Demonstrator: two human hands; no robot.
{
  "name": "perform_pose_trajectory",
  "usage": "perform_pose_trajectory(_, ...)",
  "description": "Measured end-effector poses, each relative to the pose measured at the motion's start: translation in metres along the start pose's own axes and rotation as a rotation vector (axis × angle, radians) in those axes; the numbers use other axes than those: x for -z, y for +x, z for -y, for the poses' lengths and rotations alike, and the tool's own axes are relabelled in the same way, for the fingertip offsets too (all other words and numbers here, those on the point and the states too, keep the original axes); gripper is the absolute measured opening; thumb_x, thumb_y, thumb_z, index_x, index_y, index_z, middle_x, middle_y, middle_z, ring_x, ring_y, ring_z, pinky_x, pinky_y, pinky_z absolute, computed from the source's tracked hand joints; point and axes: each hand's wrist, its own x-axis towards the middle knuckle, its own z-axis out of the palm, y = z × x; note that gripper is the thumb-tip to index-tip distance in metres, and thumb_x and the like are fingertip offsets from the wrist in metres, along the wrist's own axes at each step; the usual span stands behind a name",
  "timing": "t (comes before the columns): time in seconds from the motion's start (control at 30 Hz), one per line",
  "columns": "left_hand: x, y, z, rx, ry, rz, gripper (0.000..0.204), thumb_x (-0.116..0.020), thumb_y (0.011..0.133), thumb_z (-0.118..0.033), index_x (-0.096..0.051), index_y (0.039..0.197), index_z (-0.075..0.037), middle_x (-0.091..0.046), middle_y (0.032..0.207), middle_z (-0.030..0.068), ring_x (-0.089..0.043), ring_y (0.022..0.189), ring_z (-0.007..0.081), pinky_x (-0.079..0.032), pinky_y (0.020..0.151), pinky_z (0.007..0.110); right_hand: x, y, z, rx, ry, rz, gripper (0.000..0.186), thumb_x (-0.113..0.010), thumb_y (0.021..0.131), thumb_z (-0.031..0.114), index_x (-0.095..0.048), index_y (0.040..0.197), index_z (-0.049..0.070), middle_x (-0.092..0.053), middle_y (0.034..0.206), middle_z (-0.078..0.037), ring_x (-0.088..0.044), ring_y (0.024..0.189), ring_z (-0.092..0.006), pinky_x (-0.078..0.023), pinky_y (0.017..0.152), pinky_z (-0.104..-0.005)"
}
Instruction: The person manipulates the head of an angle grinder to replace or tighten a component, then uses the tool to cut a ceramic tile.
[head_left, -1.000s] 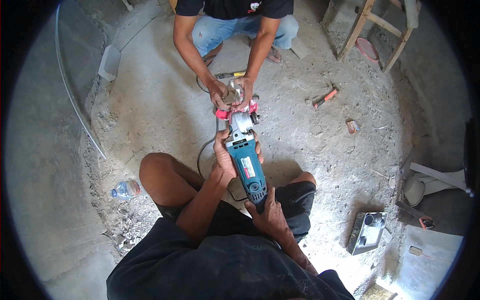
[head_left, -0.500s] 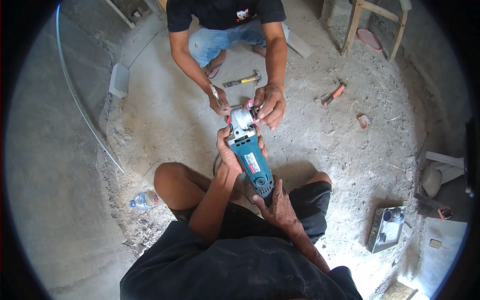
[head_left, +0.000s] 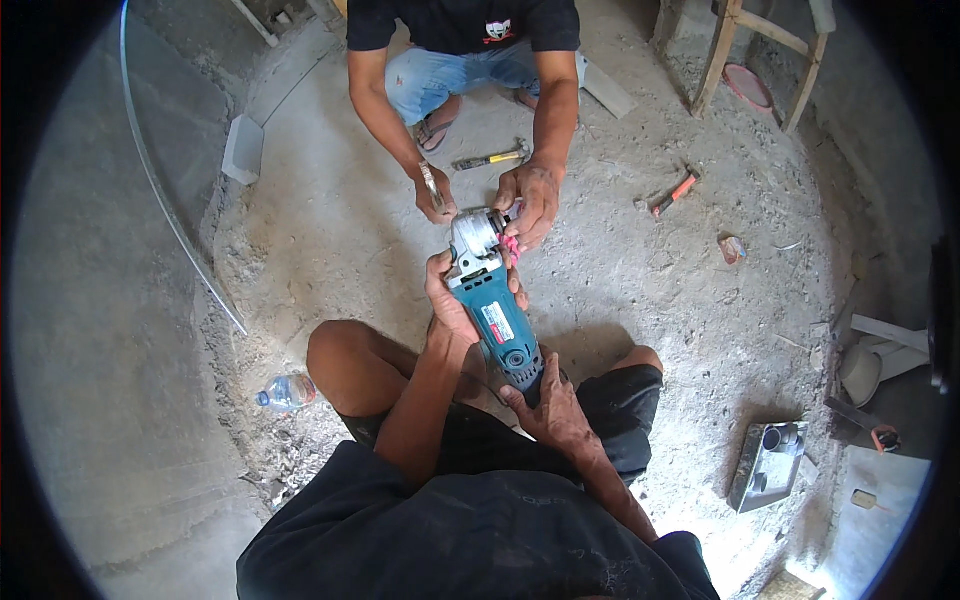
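A teal angle grinder (head_left: pixel 490 305) with a silver gear head (head_left: pixel 474 236) lies tilted across my two hands, its head pointing away from me. My left hand (head_left: pixel 450 305) is wrapped round the body just behind the gear head, with fingertips showing on the far side. Round the dark rear end, my right hand (head_left: pixel 553 408) is closed. Facing me, another person's hand (head_left: pixel 535 205) touches the spindle side of the head, where a pink cloth or string (head_left: pixel 510 243) shows. That person's other hand (head_left: pixel 432 195) grips a narrow, light-coloured thing beside the head.
A yellow-and-black hammer (head_left: pixel 492 159) lies by the other person's feet, and a red-handled hammer (head_left: pixel 676 192) farther right. A plastic bottle (head_left: pixel 288 393) rests near my left knee. At right are a metal tray (head_left: pixel 745 480) and a wooden frame (head_left: pixel 716 65).
The grinder has shifted slightly left in view. The other person's fingers have moved at the spindle side, and more of the pink material now hangs below them. My grip is unchanged.
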Motion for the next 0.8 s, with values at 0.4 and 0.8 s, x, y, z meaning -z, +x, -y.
perform_pose_trajectory(0.4,0.007,0.006,0.001,0.068,-0.001,0.105,0.079,-0.055,0.081,-0.07,-0.054,0.117,0.001,-0.065,0.093,0.0192,-0.063,0.083,0.0349,-0.045,0.085,0.048,-0.002,-0.004,0.0,-0.053,-0.047,-0.011,0.1,-0.061,0.091,0.062,-0.023,0.153,-0.007,-0.06,0.111,-0.044,-0.062,0.107,-0.055,-0.049,0.094,-0.0568)
perform_pose_trajectory(0.8,0.005,0.013,0.0,0.111,0.01,0.22,0.081,-0.066,0.077,-0.069,-0.05,0.116,-0.001,-0.063,0.093,0.0166,-0.064,0.085,0.0335,-0.046,0.084,0.047,0.023,-0.014,0.035,-0.046,0.102,-0.036,0.088,-0.071,0.09,0.048,-0.03,0.148,-0.003,-0.065,0.104,-0.039,-0.065,0.099,-0.0538,-0.054,0.086,-0.0568)
